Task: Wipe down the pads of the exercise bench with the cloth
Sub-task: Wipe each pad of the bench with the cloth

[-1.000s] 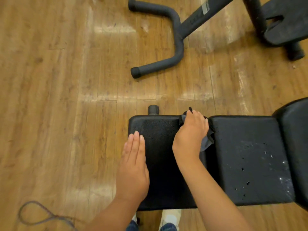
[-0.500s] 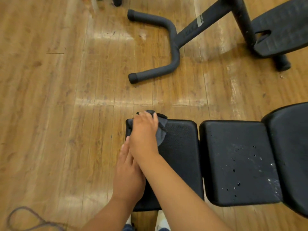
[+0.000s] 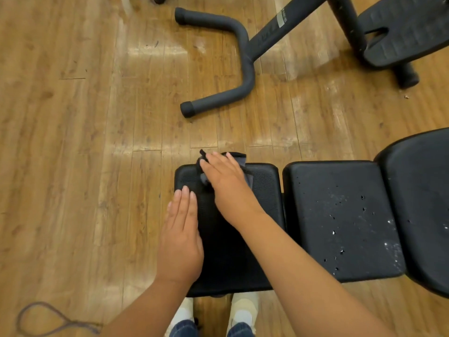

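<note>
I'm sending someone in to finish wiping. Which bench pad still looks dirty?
On the black exercise bench in the foreground, take the middle pad, just right of the small end pad under both hands. Only it is covered in white specks and small pits.

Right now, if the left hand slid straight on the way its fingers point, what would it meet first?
The left hand lies flat on the end pad, fingers pointing at its far edge. The first thing is probably the cloth under the right hand, just right of that line; otherwise only pad, then floor.
</note>
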`<move>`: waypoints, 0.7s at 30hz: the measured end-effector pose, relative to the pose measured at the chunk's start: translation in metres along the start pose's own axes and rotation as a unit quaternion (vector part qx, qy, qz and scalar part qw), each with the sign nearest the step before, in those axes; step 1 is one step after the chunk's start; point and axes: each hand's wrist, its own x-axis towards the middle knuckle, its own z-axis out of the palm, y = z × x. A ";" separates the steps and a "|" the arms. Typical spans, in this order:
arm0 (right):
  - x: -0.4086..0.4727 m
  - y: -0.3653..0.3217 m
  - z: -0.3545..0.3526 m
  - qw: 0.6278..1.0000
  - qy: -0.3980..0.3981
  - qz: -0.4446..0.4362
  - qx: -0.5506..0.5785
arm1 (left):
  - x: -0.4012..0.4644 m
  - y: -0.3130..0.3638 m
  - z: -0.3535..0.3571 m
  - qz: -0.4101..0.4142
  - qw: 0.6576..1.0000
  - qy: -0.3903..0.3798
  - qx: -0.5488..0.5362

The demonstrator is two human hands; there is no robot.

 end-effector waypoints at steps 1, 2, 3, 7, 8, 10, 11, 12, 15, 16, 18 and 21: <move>-0.004 0.006 -0.002 1.000 0.004 0.007 0.001 | 0.000 0.000 0.000 0.000 1.000 -0.001 0.002; -0.007 0.013 -0.005 1.000 0.011 0.015 0.003 | 0.001 0.000 0.000 0.000 1.000 -0.002 0.003; -0.011 0.020 -0.007 0.999 0.021 0.026 0.003 | 0.001 0.000 0.000 0.000 1.000 -0.002 0.004; -0.030 0.047 -0.017 0.995 0.054 0.083 -0.002 | 0.000 0.001 -0.001 -0.003 1.000 -0.002 0.004; -0.035 0.052 -0.020 0.993 0.063 0.096 0.005 | 0.000 0.001 -0.001 -0.004 1.000 -0.002 0.002; -0.042 0.060 -0.023 0.991 0.068 0.115 0.016 | 0.000 0.001 0.000 -0.005 1.000 -0.001 0.002; -0.045 0.062 -0.024 0.990 0.066 0.119 0.028 | 0.001 0.002 0.000 -0.005 1.000 0.000 0.003; -0.047 0.063 -0.024 0.990 0.062 0.121 0.046 | 0.001 0.002 0.000 -0.006 1.000 0.001 0.004; -0.051 0.062 -0.022 0.983 0.059 0.140 0.103 | 0.000 0.002 0.000 -0.008 1.000 0.002 0.006; -0.052 0.060 -0.021 0.981 0.061 0.149 0.110 | 0.000 0.002 0.000 -0.008 1.000 0.002 0.005; -0.054 0.058 -0.019 0.978 0.061 0.166 0.106 | 0.001 0.002 0.000 -0.008 1.000 0.006 0.005; -0.056 0.054 -0.017 0.978 0.070 0.175 0.094 | 0.001 0.003 0.000 -0.007 1.000 0.008 0.010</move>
